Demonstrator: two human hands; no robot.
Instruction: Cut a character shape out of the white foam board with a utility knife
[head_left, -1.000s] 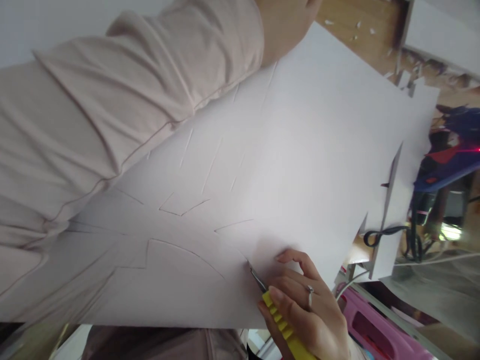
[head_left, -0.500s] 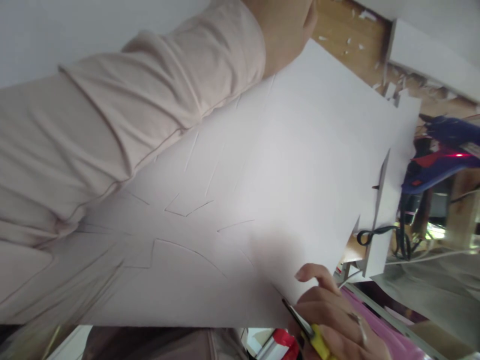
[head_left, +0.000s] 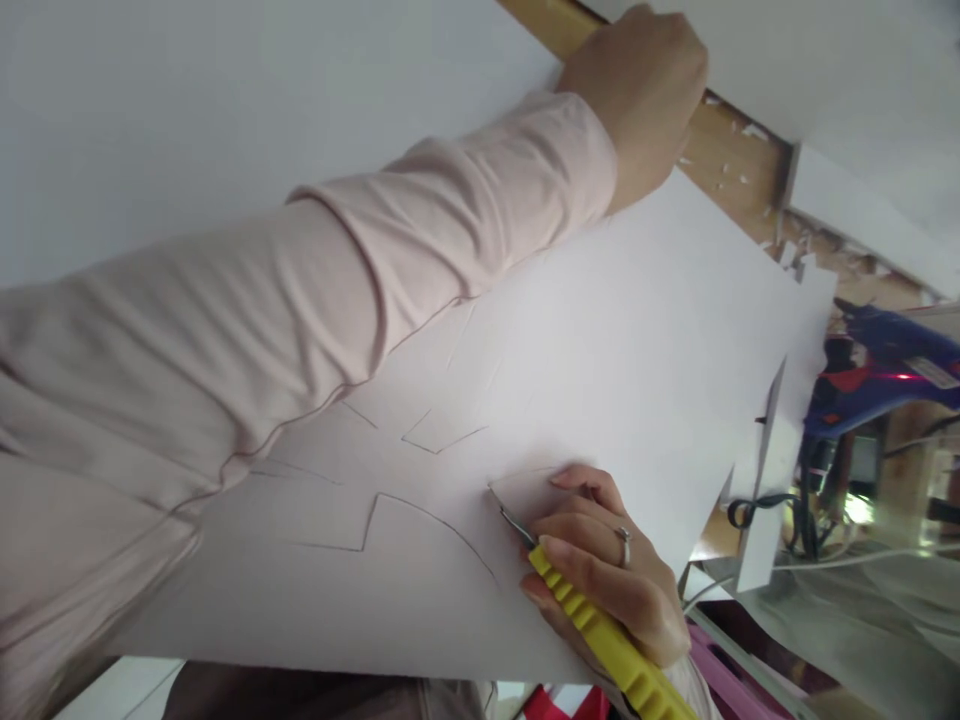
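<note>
A large white sheet of board (head_left: 630, 330) lies in front of me, marked with thin dark lines, some straight and some curved. My right hand (head_left: 600, 560) rests on its lower right part, fingers closed around the yellow ridged handle of a craft knife (head_left: 600, 630). The thin metal tip touches the sheet at the left end of a faint curved line. My left arm, in a pale pink sleeve, stretches across the board. At the far edge, my left hand (head_left: 637, 100) is curled with its back towards me; what lies under its fingers is hidden.
On the right a blue glue gun (head_left: 862, 400) with a red light lies beside a dark cable (head_left: 806, 510). White strips (head_left: 765, 480) and small scraps (head_left: 754, 132) lie around the wooden surface (head_left: 731, 150). A pink object (head_left: 727, 665) is at lower right.
My right hand has moved up and left with the craft knife, bringing its tip to another line. The left arm and the board appear lower and further right in view.
</note>
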